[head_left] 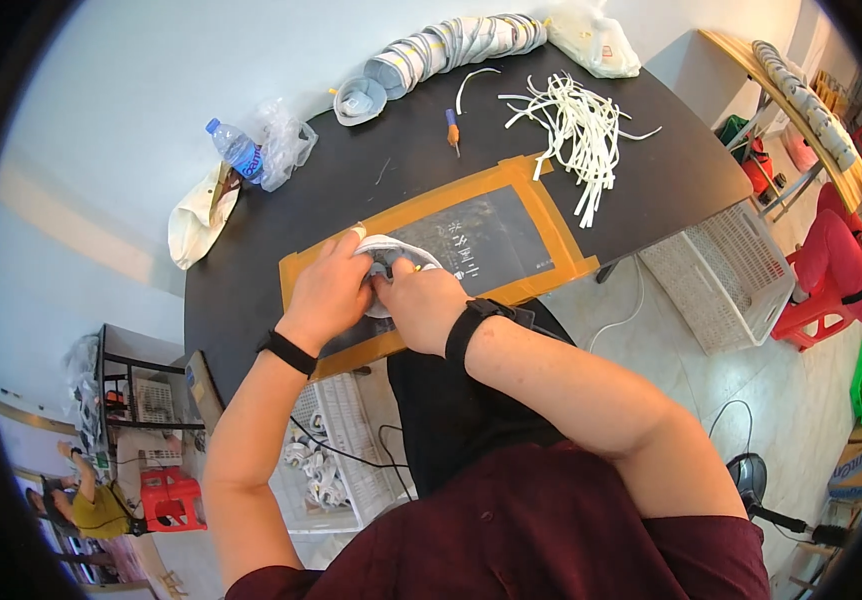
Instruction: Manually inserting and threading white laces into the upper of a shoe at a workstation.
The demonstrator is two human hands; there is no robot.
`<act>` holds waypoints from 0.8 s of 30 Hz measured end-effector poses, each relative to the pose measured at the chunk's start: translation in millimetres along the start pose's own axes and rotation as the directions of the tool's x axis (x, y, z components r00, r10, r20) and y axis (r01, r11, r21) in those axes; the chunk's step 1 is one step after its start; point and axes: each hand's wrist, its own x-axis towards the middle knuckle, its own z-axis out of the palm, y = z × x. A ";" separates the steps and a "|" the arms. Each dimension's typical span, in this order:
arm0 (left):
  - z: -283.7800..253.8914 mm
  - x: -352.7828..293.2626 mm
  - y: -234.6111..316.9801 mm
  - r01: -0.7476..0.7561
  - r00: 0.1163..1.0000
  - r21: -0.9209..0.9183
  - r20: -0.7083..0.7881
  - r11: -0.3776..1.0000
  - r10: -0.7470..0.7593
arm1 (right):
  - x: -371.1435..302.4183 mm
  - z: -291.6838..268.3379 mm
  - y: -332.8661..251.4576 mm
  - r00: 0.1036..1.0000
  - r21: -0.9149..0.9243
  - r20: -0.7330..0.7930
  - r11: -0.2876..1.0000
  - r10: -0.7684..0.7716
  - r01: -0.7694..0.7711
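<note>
Both hands work together over a dark cutting mat (496, 235) edged with orange tape on a black table (651, 180). My left hand (326, 292) and my right hand (426, 300) hold a small white and grey cap-like piece (391, 250) between them, fingers closed around it. A black band sits on each wrist. What lies under the fingers is hidden.
A pile of white strips (576, 130), an orange-handled tool (453, 130), a curved stack of white and grey pieces (451, 45), a water bottle (236, 148) and bags lie farther back. White baskets (726, 275) stand beside and under the table. Another person (91, 505) sits at lower left.
</note>
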 end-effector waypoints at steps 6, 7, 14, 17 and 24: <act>15.4 -3.4 -14.4 -0.013 0.999 0.068 -0.040 0.998 0.015 | 10.6 6.1 -5.5 0.994 0.019 0.064 0.996 0.088 -0.090; 15.0 -1.8 -11.8 -0.023 0.999 0.099 -0.046 0.995 0.028 | 9.0 2.1 -4.8 0.994 0.020 0.063 0.996 0.088 -0.090; 12.4 1.8 -5.2 -0.118 0.985 0.253 -0.092 0.960 0.146 | 3.8 -19.2 -2.9 0.993 -0.114 0.113 0.993 -0.028 0.041; 15.0 -3.7 -7.7 -0.081 0.981 0.243 -0.153 0.967 0.121 | 4.4 -16.7 -5.1 0.994 -0.094 0.097 0.994 -0.045 0.054; 17.7 -26.2 16.8 0.095 0.852 -0.407 -0.439 0.908 -0.286 | -4.3 0.0 4.1 0.990 -0.051 -0.117 0.996 -0.078 0.073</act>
